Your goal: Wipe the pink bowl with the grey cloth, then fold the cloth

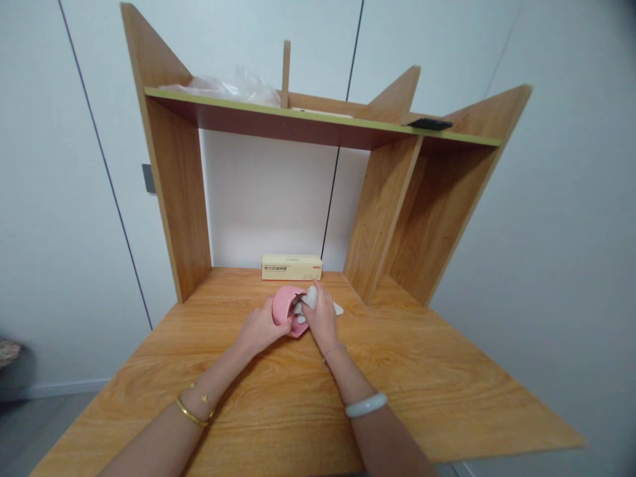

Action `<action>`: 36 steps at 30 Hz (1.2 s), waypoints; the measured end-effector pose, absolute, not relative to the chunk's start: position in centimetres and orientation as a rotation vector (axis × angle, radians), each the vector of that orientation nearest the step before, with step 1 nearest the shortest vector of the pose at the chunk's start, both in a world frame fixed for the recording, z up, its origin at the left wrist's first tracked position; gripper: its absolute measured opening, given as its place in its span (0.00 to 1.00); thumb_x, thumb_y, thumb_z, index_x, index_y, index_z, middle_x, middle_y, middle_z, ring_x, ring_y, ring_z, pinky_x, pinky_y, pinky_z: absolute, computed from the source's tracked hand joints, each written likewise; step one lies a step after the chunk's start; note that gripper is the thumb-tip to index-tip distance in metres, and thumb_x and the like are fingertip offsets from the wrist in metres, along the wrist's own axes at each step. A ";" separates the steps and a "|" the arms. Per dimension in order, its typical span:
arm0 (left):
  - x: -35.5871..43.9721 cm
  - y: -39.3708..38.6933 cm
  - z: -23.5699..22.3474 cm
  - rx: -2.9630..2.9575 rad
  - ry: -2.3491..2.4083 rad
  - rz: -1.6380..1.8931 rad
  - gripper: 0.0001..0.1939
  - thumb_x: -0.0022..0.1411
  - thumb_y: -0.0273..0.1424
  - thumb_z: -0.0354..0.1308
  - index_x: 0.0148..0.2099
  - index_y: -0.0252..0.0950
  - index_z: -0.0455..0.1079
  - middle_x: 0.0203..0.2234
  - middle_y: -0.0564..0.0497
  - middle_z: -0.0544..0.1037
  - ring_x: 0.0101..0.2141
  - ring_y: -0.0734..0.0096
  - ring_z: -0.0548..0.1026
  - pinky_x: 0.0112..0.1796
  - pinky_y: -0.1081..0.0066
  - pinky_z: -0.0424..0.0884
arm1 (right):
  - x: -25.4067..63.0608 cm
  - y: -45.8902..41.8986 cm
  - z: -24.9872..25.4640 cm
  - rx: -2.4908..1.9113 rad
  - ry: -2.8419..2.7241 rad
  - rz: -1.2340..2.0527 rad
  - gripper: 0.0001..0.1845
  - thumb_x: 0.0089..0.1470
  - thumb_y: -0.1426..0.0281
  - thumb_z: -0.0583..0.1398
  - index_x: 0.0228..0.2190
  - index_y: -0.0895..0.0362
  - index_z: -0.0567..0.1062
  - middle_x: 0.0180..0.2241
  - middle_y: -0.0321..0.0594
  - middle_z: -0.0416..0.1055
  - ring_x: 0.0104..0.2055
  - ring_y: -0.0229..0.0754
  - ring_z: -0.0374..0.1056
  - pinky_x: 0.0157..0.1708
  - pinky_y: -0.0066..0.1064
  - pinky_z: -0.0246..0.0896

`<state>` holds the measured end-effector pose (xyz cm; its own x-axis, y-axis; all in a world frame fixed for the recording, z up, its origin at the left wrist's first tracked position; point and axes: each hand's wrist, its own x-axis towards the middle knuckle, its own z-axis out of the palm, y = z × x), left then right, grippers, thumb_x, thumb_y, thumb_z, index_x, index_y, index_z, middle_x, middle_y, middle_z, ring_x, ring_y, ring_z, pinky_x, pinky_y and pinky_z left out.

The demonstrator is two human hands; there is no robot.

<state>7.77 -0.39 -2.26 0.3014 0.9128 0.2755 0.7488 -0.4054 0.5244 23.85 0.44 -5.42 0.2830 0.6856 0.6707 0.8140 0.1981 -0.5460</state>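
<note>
My left hand point(263, 326) is wrapped round a pink container point(284, 303) that looks like a cup or pen holder. It is tilted just above the table, with its opening turned to the right. My right hand point(322, 318) is closed on a white, soft-looking cloth or wad point(311, 297) at the container's mouth. Part of the white material reaches inside, and a pale corner shows beyond my right hand. Something dark shows within the opening, too small to make out. My fingers hide much of the rim.
A long cream box point(292, 267) with printed characters stands on the wooden table point(397, 384) behind my hands. Wooden shelf uprights rise at left and right. Clear plastic bags point(238, 87) and a flat black object point(430, 124) lie on the upper shelf.
</note>
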 end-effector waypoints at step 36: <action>8.0 0.0 -3.9 2.018 1.013 1.174 0.36 0.50 0.37 0.58 0.59 0.35 0.48 0.45 0.44 0.71 0.43 0.63 0.72 0.42 0.67 0.67 | 23.3 0.2 -5.5 -1.640 -1.271 0.184 0.13 0.47 0.68 0.53 0.36 0.59 0.70 0.30 0.42 0.73 0.31 0.41 0.69 0.29 0.26 0.59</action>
